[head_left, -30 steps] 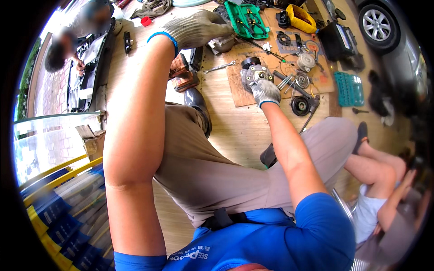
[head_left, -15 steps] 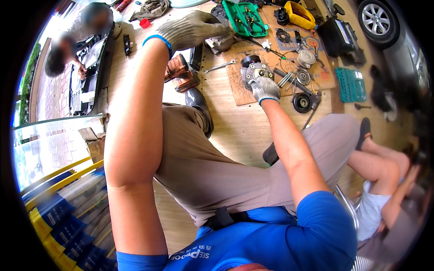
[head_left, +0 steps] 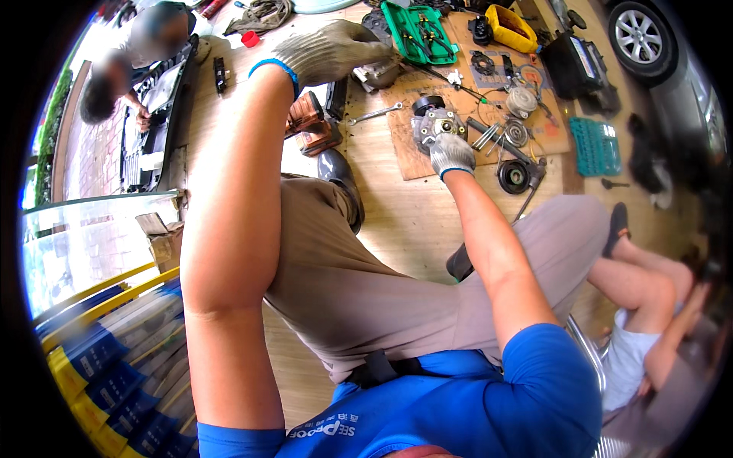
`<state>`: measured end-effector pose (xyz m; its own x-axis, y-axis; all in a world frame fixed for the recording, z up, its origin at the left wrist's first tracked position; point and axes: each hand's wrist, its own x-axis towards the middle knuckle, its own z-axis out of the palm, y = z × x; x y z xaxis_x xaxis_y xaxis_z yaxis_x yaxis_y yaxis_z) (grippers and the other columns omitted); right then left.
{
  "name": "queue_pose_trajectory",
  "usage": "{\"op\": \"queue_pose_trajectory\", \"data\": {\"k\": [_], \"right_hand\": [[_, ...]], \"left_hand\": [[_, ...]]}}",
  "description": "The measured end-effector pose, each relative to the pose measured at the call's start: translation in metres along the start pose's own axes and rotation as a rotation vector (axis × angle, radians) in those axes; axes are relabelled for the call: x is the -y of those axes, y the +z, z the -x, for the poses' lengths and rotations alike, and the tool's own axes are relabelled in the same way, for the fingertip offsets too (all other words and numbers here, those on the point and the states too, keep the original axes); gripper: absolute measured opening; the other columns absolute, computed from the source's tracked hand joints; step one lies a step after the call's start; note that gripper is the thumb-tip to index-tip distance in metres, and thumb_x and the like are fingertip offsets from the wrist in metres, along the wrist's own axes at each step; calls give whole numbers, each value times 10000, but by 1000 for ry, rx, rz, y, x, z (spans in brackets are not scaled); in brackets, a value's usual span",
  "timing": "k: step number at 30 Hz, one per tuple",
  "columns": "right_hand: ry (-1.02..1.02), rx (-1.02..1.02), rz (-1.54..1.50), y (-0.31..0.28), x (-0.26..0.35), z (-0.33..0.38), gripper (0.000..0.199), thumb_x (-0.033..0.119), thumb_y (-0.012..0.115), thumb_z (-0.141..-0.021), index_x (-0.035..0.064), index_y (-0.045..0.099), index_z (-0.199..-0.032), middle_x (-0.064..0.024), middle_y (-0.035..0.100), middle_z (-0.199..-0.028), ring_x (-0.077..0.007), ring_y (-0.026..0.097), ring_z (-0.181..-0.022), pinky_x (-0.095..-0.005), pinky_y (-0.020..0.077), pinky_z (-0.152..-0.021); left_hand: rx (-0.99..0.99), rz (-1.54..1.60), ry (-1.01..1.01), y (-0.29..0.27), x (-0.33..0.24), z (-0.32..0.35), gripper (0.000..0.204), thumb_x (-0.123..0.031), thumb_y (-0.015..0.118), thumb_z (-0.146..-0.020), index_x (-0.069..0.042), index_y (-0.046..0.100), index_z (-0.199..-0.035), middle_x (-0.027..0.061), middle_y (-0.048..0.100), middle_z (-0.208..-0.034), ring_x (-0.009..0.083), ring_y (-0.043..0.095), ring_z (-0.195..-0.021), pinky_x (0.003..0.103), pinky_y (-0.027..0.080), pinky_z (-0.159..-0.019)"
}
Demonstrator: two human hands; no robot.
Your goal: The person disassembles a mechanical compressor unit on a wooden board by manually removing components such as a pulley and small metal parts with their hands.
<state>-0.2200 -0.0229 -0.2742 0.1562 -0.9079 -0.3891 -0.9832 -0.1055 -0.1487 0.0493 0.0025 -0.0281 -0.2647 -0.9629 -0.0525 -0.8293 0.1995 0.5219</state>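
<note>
My left hand point(head_left: 328, 55), in a grey knitted glove with a blue cuff, reaches out at the top, fingers bent and close together. Their tips are beside a grey metal housing point(head_left: 376, 76) and a black cable end; whatever they pinch is hidden. My right hand point(head_left: 452, 156), gloved alike, is closed on the near side of a grey metal engine part point(head_left: 427, 136) with a black pulley point(head_left: 428, 104). That part rests on a brown cardboard sheet point(head_left: 412, 164).
On the cardboard lie a round metal pulley point(head_left: 521, 102), a ring pulley point(head_left: 513, 177), and several sockets. A green tool case point(head_left: 420, 34), a wrench point(head_left: 376, 114), a teal case point(head_left: 595, 146), a black battery point(head_left: 571, 65) and a car wheel point(head_left: 640, 34) surround it. People are at left and right.
The whole view has shifted slightly right. Both hands keep nearly the same places, the right one still on the metal engine part.
</note>
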Motion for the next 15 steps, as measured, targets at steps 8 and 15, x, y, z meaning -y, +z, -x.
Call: {"op": "queue_pose_trajectory", "data": {"k": [8, 15], "right_hand": [[-7, 4, 7, -5, 2, 2, 421, 439, 590, -948, 78, 750, -1093, -202, 717, -1128, -368, 694, -1062, -471, 559, -909], [23, -43, -44, 4, -1, 0, 299, 283, 599, -926, 72, 762, -1060, -207, 721, -1117, -393, 695, -1061, -483, 568, -897]], "left_hand": [[-4, -53, 18, 0, 10, 2, 439, -372, 555, -1016, 13, 675, -1189, 204, 706, -1119, 309, 666, -1011, 384, 507, -937], [32, -5, -55, -3, -1, 1, 462, -388, 559, -1007, 13, 671, -1207, 210, 709, -1129, 305, 667, -1015, 369, 503, -947]]}}
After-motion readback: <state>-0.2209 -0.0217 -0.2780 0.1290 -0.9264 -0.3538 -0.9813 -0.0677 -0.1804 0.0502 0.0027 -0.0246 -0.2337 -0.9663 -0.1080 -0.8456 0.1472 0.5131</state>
